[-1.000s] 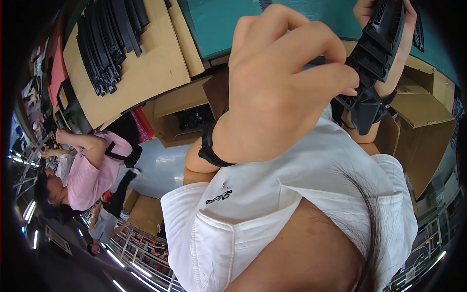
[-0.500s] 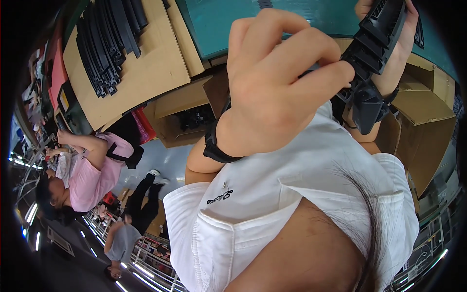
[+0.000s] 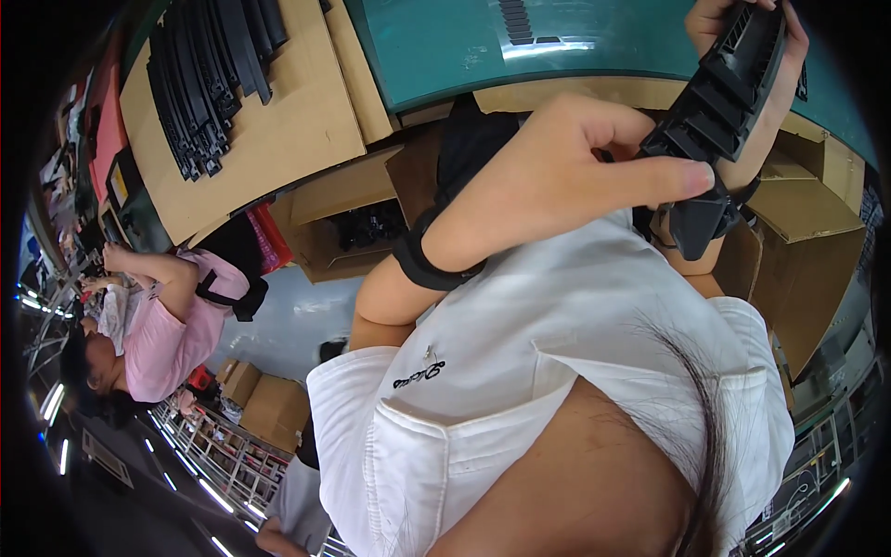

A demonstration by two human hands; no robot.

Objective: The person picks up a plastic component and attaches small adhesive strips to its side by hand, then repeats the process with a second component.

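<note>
A long black ribbed plastic part point(image 3: 733, 88) is held up in front of my chest, at the upper right of the view. My right hand point(image 3: 742, 28) grips its upper end from behind, with the forearm running down behind the part. My left hand point(image 3: 575, 172), with a black band on its wrist point(image 3: 422, 265), reaches in from the left. Its fingers and thumb close on the part's lower half, near a black end piece point(image 3: 696, 223). My white shirt point(image 3: 557, 371) fills the lower view.
Several black plastic strips point(image 3: 209, 74) lie stacked on a cardboard sheet point(image 3: 297, 121) at the upper left, beside a teal table top point(image 3: 445, 46). Open cardboard boxes point(image 3: 357, 227) stand below, another point(image 3: 821, 255) at right. A person in a pink shirt point(image 3: 172, 334) works at left.
My left hand has dropped lower and stretched its fingers to the right along the part. The right hand still holds the part's upper end in about the same place.
</note>
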